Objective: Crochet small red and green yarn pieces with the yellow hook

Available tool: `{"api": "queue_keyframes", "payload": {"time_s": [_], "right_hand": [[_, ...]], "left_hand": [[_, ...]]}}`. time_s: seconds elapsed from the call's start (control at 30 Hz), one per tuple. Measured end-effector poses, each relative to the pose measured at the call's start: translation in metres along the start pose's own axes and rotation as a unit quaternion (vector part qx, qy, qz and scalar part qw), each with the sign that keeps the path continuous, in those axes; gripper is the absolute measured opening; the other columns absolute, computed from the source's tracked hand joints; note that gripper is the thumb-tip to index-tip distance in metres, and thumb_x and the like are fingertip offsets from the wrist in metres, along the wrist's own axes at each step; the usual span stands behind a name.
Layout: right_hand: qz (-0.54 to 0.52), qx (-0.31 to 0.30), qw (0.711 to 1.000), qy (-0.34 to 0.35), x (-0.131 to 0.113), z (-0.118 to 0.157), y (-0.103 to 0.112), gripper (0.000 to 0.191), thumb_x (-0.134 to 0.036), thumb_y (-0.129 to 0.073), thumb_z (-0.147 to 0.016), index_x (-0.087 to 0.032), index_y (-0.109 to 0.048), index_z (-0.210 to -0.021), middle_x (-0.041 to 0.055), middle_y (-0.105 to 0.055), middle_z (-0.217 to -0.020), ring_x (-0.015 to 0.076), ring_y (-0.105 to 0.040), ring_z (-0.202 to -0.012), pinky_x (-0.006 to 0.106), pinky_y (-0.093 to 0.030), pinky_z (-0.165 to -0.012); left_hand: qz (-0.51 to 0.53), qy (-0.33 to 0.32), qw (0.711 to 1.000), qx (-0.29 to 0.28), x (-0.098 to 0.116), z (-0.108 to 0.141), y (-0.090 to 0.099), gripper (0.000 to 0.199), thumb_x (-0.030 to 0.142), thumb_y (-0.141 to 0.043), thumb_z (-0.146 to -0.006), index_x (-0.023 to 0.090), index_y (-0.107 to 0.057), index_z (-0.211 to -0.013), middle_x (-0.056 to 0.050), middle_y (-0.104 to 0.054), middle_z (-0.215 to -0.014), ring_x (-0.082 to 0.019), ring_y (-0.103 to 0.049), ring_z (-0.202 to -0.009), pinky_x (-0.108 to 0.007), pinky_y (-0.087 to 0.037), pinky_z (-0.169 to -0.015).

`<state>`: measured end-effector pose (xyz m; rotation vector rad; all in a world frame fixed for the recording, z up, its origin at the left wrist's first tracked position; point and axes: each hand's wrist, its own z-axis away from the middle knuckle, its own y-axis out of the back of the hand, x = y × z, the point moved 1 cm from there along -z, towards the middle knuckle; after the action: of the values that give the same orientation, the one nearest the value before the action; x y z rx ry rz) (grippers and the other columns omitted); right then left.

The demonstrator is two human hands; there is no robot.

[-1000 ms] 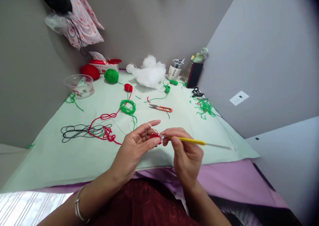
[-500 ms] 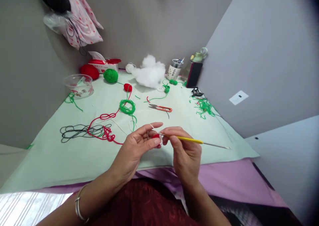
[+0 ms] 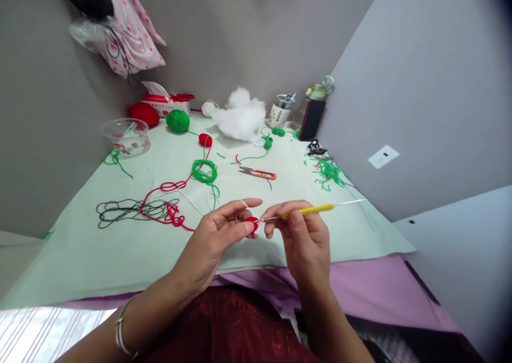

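A small red crochet piece with a white edge (image 3: 252, 225) is pinched between the thumb and fingers of my left hand (image 3: 220, 228). White yarn (image 3: 245, 205) runs over my raised left index finger down to the piece. My right hand (image 3: 306, 240) grips a crochet hook with a yellow handle (image 3: 314, 210). The hook's tip is at the white edge of the piece, and its other metal end points up to the right. Red yarn (image 3: 174, 216) trails over the table on the left and passes behind my left hand.
Orange thread snips (image 3: 258, 173) lie beyond my hands. Coiled green yarn (image 3: 204, 171) and black cord (image 3: 120, 212) are to the left, green yarn scraps (image 3: 330, 174) to the right. White stuffing (image 3: 240, 117), a green yarn ball (image 3: 177, 121) and a phone (image 3: 312, 120) stand at the back.
My right hand has moved a little to the right, and the hook's outer end has swung upward. The red piece shows more between my left fingers; my left hand has barely moved.
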<state>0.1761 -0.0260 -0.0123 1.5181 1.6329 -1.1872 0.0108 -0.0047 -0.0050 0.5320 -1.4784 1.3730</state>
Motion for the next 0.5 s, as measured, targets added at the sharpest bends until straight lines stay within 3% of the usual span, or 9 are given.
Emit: {"api": "queue_keyframes", "payload": {"time_s": [0.13, 0.23, 0.37, 0.43, 0.5], "right_hand": [[0.167, -0.025, 0.979, 0.113, -0.007, 0.009, 0.002, 0.024, -0.018, -0.051, -0.108, -0.025, -0.073, -0.111, 0.0041, -0.078, -0.099, 0.0161, -0.073, -0.079, 0.033, -0.061, -0.073], [0.301, -0.069, 0.927, 0.215, -0.004, 0.016, 0.000, 0.030, -0.012, -0.053, -0.105, -0.027, -0.071, -0.123, 0.0065, -0.079, -0.105, 0.0197, -0.075, -0.094, 0.035, -0.063, -0.081], [0.425, -0.044, 0.854, 0.298, 0.005, 0.023, -0.004, 0.039, -0.011, -0.063, -0.100, -0.030, -0.071, -0.134, 0.0099, -0.076, -0.115, 0.0231, -0.074, -0.105, 0.036, -0.064, -0.083], [0.392, -0.021, 0.871, 0.295, 0.006, 0.021, -0.005, 0.037, -0.012, -0.063, -0.100, -0.031, -0.074, -0.130, 0.0083, -0.076, -0.112, 0.0230, -0.074, -0.101, 0.036, -0.064, -0.080], [0.307, 0.011, 0.921, 0.242, 0.003, 0.017, -0.005, 0.031, -0.013, -0.059, -0.103, -0.030, -0.076, -0.121, 0.0059, -0.076, -0.102, 0.0207, -0.073, -0.090, 0.035, -0.062, -0.074]], "left_hand": [[-0.018, -0.024, 1.000, -0.002, -0.004, -0.002, 0.002, 0.034, 0.028, -0.088, -0.082, 0.028, -0.085, -0.116, 0.001, -0.065, -0.086, -0.015, -0.061, -0.084, -0.028, -0.049, -0.084], [-0.018, -0.044, 0.999, 0.011, -0.006, -0.001, -0.001, 0.038, 0.027, -0.090, -0.081, 0.029, -0.083, -0.119, 0.002, -0.065, -0.085, -0.014, -0.061, -0.084, -0.027, -0.051, -0.085], [0.048, -0.012, 0.999, 0.011, -0.005, -0.001, -0.005, 0.050, 0.025, -0.091, -0.079, 0.029, -0.080, -0.127, 0.002, -0.068, -0.086, -0.013, -0.063, -0.085, -0.024, -0.051, -0.085], [0.102, 0.048, 0.994, -0.010, -0.005, -0.002, -0.005, 0.048, 0.026, -0.091, -0.079, 0.024, -0.080, -0.126, 0.000, -0.071, -0.086, -0.013, -0.064, -0.083, -0.025, -0.052, -0.085], [0.136, 0.085, 0.987, -0.019, -0.004, -0.004, -0.003, 0.043, 0.024, -0.091, -0.079, 0.021, -0.083, -0.121, -0.001, -0.072, -0.085, -0.012, -0.065, -0.080, -0.025, -0.052, -0.084]]}}
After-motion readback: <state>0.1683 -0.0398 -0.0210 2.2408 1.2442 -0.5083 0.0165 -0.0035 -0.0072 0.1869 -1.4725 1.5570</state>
